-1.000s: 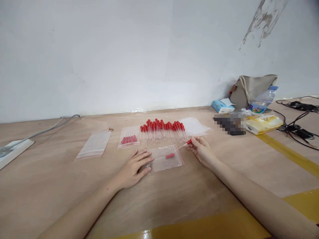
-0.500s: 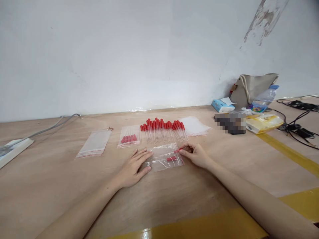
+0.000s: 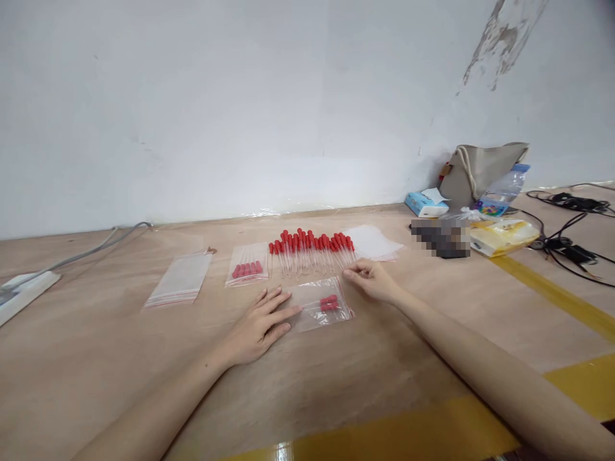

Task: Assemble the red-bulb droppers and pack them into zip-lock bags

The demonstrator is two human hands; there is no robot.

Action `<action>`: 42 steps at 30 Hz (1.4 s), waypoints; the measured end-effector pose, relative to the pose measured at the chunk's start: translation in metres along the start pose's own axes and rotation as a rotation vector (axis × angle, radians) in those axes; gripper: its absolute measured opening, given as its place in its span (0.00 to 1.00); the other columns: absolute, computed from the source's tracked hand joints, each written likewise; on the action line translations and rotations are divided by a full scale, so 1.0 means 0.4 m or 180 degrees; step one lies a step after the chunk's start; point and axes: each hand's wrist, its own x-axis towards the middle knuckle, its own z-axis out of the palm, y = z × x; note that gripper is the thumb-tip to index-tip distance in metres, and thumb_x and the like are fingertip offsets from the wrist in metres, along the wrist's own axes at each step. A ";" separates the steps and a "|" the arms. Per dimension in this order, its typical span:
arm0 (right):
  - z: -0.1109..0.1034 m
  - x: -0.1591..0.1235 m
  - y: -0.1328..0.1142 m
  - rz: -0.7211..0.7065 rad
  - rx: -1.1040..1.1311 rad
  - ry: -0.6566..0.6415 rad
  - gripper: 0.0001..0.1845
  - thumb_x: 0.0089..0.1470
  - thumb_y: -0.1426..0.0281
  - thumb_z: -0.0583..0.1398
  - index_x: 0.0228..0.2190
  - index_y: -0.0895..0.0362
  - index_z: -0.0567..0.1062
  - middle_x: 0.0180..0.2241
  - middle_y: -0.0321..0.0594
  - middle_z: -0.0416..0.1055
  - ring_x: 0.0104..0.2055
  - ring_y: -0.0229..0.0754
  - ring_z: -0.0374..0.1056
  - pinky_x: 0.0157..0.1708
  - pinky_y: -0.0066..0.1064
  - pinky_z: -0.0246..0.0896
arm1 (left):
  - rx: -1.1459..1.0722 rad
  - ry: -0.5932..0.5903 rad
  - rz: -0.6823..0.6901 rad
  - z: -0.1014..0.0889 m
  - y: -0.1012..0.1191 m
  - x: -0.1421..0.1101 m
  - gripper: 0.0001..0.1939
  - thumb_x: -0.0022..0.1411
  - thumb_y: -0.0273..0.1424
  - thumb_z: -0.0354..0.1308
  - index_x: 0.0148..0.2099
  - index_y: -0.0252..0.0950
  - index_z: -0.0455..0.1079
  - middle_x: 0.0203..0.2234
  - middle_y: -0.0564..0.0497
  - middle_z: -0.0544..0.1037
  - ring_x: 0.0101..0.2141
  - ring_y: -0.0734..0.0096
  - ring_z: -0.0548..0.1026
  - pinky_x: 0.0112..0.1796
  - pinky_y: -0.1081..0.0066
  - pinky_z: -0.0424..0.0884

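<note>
My left hand (image 3: pixel 262 325) lies flat with fingers spread, its fingertips on the left end of a clear zip bag (image 3: pixel 307 321). Inside this bag, two red-bulbed droppers (image 3: pixel 329 303) lie side by side, bulbs toward the open right end. Just beyond that end hovers my right hand (image 3: pixel 371 279), fingers loosely curled and nothing visible in them. A row of loose droppers (image 3: pixel 307 242) with red bulbs and clear stems lies behind the bag. To the left rests a filled zip bag (image 3: pixel 246 269) holding several droppers.
A stack of flat zip bags (image 3: pixel 179 280) lies at left, near a white power strip (image 3: pixel 31 291). White sheets (image 3: pixel 372 242) lie right of the droppers. Farther right are a blue tissue pack (image 3: pixel 426 203), a yellow pack (image 3: pixel 504 237), a grey bag (image 3: pixel 480 169) and black cables (image 3: pixel 571 250).
My right hand has slid a second dropper into the bag beside the first and let it go, then drawn back slightly up and right. My left hand has stayed on the bag.
</note>
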 end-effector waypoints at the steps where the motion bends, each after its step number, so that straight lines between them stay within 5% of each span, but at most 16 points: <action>1: -0.006 0.023 0.011 0.0184 -0.0123 0.0268 0.11 0.48 0.63 0.55 0.28 0.56 0.74 0.27 0.39 0.71 0.30 0.40 0.66 0.32 0.32 0.59 | 0.0016 -0.0023 0.0022 -0.001 0.000 0.000 0.19 0.65 0.37 0.41 0.57 0.51 0.55 0.59 0.53 0.53 0.59 0.62 0.47 0.56 0.52 0.46; 7: -0.014 0.162 0.027 0.0951 -0.1315 0.1189 0.12 0.47 0.64 0.54 0.31 0.55 0.74 0.29 0.39 0.70 0.32 0.41 0.65 0.33 0.31 0.57 | -0.0028 -0.0005 -0.0004 -0.002 0.001 0.000 0.18 0.65 0.36 0.41 0.55 0.49 0.58 0.58 0.52 0.54 0.59 0.62 0.48 0.55 0.52 0.47; 14: 0.002 0.254 0.018 0.0964 -0.2053 0.0785 0.18 0.50 0.57 0.52 0.40 0.48 0.73 0.41 0.42 0.64 0.43 0.46 0.63 0.37 0.35 0.58 | 0.0003 0.0001 -0.0013 0.002 0.002 -0.002 0.18 0.65 0.37 0.41 0.56 0.46 0.57 0.58 0.52 0.56 0.59 0.62 0.48 0.56 0.52 0.47; 23: 0.003 0.271 0.041 0.0638 -0.1080 0.1029 0.06 0.42 0.67 0.59 0.26 0.54 0.74 0.37 0.41 0.64 0.38 0.43 0.63 0.38 0.35 0.57 | 0.0068 0.0037 0.0063 0.005 -0.004 -0.003 0.20 0.64 0.37 0.43 0.57 0.45 0.56 0.58 0.51 0.56 0.59 0.61 0.48 0.55 0.52 0.47; 30: -0.009 0.285 0.054 0.0399 -0.0163 0.1263 0.09 0.45 0.67 0.55 0.30 0.58 0.68 0.29 0.38 0.67 0.28 0.35 0.63 0.33 0.31 0.59 | 0.0101 -0.0003 0.0045 0.001 -0.002 -0.003 0.21 0.64 0.38 0.42 0.59 0.46 0.52 0.58 0.52 0.55 0.59 0.61 0.47 0.56 0.52 0.47; 37: -0.076 0.148 0.004 0.0413 0.1119 0.2026 0.20 0.45 0.57 0.56 0.37 0.56 0.62 0.23 0.32 0.66 0.23 0.34 0.62 0.23 0.26 0.57 | 0.0068 -0.0003 -0.0017 -0.001 0.000 -0.003 0.26 0.64 0.40 0.42 0.62 0.41 0.44 0.58 0.51 0.55 0.59 0.64 0.48 0.57 0.55 0.46; 42: -0.066 -0.015 0.000 0.0799 0.1996 0.1929 0.21 0.40 0.56 0.60 0.33 0.56 0.65 0.22 0.30 0.66 0.19 0.30 0.60 0.21 0.25 0.57 | 0.0034 0.0035 0.0003 -0.002 -0.002 -0.002 0.26 0.64 0.40 0.43 0.62 0.41 0.44 0.58 0.50 0.55 0.59 0.63 0.48 0.57 0.55 0.47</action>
